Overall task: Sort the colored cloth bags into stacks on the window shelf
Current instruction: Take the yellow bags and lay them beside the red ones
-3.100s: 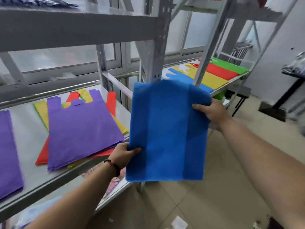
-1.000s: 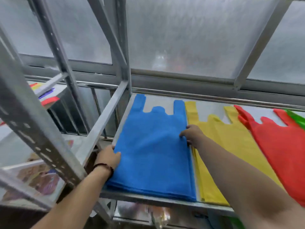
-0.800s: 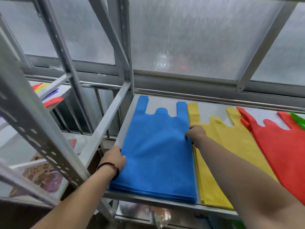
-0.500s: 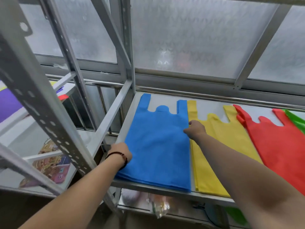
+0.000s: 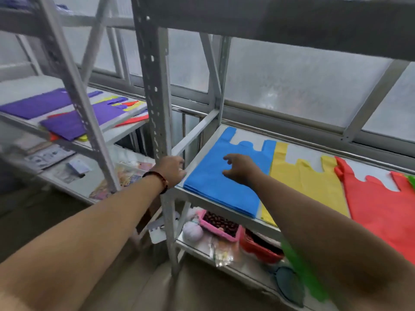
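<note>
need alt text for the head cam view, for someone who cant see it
A person's right hand, fingers loosely spread, is over a blue bag stack on a metal window shelf, while the left hand is at the shelf's left edge. Yellow and red stacks lie to the right; purple bags sit on a shelf at left.

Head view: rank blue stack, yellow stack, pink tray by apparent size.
1. blue stack
2. yellow stack, though the arm hides part of it, so its place against blue is unsure
3. pink tray, clearly smallest
</note>
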Tool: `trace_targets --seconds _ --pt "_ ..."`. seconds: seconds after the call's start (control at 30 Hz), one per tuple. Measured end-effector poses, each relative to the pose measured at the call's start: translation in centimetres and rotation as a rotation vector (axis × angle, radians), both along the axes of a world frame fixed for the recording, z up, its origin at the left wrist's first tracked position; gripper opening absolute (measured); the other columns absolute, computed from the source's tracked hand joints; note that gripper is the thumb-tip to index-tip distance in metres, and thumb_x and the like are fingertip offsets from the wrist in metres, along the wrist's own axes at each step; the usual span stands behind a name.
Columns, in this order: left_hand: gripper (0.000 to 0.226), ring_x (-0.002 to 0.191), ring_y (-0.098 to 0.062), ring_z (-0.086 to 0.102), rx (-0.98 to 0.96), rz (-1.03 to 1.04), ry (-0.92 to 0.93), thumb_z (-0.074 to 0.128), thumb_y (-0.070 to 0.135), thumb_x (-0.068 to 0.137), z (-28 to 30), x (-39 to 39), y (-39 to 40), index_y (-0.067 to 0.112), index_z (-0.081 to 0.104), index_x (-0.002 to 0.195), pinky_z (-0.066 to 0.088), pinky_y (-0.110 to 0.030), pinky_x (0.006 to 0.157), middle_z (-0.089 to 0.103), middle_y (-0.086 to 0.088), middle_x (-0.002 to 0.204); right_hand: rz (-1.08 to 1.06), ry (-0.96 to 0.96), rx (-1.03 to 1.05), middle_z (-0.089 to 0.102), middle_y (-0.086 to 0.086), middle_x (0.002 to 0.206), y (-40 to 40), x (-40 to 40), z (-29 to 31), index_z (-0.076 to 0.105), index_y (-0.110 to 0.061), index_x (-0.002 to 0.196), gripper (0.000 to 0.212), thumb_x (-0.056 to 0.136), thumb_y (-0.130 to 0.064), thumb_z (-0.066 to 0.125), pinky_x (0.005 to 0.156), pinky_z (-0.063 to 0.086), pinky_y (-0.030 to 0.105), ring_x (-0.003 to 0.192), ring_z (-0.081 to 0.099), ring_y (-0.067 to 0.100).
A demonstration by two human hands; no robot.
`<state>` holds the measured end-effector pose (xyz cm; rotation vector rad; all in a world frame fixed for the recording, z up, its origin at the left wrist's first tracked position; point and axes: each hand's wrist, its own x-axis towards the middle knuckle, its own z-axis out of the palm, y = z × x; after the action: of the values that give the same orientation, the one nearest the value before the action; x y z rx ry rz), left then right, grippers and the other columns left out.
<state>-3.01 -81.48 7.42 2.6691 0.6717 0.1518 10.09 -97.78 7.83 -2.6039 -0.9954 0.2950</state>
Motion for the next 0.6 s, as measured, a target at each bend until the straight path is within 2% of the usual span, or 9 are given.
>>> trace_targets --seconds 0.1,0.23,0.43,0.6 --pt "0.041 0.119 -0.030 0.052 0.028 0.082 -0.059 0.056 0.022 0.088 0.9 -5.5 0.8 0.004 0.055 0.125 0.041 -0.035 0.099 0.057 -0.018 0.129 0.094 -0.028 0.056 0.056 0.013 0.132 2.3 -3.7 1.0 0.047 -0.011 0.137 0.052 0.087 -0.021 0.057 0.096 0.046 0.039 0.121 0.051 0.030" --pt "0.046 0.125 -0.030 0.048 0.070 0.201 -0.062 0.054 0.024 0.090 2.3 -12.1 3.8 0.005 0.050 0.132 0.037 -0.034 0.103 0.053 -0.017 0.134 0.191 -0.022 0.135 0.061 0.017 0.126 6.7 -8.7 2.1 0.056 -0.007 0.128 0.045 0.086 -0.020 0.060 0.100 0.044 0.037 0.118 0.055 0.033" --pt "0.043 0.124 -0.028 0.048 0.112 0.363 -0.087 0.055 0.023 0.087 3.3 -19.9 11.0 0.007 0.053 0.128 0.036 -0.033 0.104 0.054 -0.015 0.133 0.357 -0.036 0.143 0.065 0.014 0.119 15.6 -15.6 3.1 0.057 -0.006 0.125 0.040 0.087 -0.021 0.059 0.095 0.050 0.037 0.108 0.062 0.029" --pt "0.048 0.127 -0.027 0.046 0.113 0.423 -0.069 0.055 0.023 0.087 2.9 -23.8 19.3 0.007 0.051 0.132 0.035 -0.032 0.106 0.052 -0.014 0.137 0.366 0.016 0.168 0.063 0.011 0.125 24.7 -19.6 3.0 0.056 -0.012 0.130 0.045 0.085 -0.020 0.058 0.087 0.044 0.024 0.112 0.060 0.026"
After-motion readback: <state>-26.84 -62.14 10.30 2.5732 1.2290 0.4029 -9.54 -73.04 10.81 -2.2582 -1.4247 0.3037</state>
